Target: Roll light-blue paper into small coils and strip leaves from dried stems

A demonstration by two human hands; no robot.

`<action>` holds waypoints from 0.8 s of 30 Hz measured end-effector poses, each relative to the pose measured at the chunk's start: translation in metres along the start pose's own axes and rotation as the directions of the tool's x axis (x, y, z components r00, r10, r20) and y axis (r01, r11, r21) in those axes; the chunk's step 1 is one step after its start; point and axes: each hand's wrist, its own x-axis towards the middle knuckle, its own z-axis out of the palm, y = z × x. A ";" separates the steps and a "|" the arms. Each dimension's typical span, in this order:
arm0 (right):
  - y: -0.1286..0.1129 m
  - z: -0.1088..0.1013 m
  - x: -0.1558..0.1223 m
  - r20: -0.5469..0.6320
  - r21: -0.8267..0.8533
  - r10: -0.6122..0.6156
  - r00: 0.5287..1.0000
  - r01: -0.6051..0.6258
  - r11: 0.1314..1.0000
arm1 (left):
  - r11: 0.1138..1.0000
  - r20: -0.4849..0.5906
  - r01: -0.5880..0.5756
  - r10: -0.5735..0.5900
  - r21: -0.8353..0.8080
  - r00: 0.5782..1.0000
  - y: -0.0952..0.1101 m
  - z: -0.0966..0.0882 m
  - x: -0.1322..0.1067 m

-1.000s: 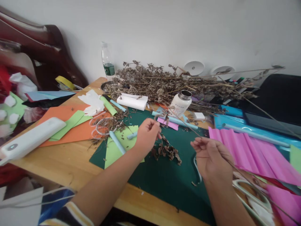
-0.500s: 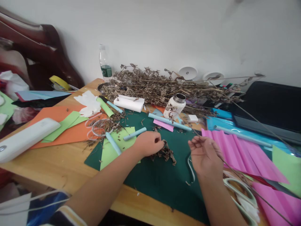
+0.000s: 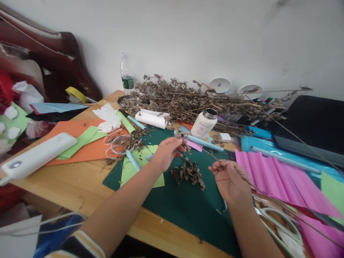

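Observation:
My right hand (image 3: 231, 179) is closed around a long, thin dried plant stem (image 3: 285, 206), which runs from the lower right towards the middle. At its far end, my left hand (image 3: 169, 152) pinches the dry leaves (image 3: 178, 134) between thumb and fingers. A small heap of crumpled brown leaves (image 3: 190, 173) lies below my left hand on the green cutting mat (image 3: 185, 208). Part of a pale blue paper roll and a pink strip lies behind my left hand. Beside my right wrist are pale green-handled scissors (image 3: 282, 224).
A large dried plant bundle (image 3: 182, 95) lies along the wall. Before it stands an open white bottle (image 3: 204, 123). Pink crepe paper (image 3: 268, 172) and a black laptop (image 3: 311, 125) lie right; orange paper (image 3: 67, 136) and a white device (image 3: 40, 156) lie left.
My left hand has moved up and away from the leaf heap to the stem's end, where it now pinches leaves. The heap stays on the mat. My right hand still holds the stem.

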 end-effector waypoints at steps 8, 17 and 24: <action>0.001 -0.001 -0.001 0.066 -0.049 0.045 0.997 -0.042 0.998 | 0.998 -0.041 0.022 -0.025 -0.064 0.999 -0.002 0.002 -0.001; 0.005 -0.005 -0.002 0.098 -0.064 0.029 0.995 -0.023 0.998 | 0.972 -0.014 0.134 -0.139 -0.195 0.990 -0.008 0.001 -0.001; 0.009 -0.001 -0.003 0.154 -0.093 0.013 0.988 0.002 0.996 | 0.986 0.148 0.167 -0.161 -0.025 0.976 -0.024 0.012 -0.007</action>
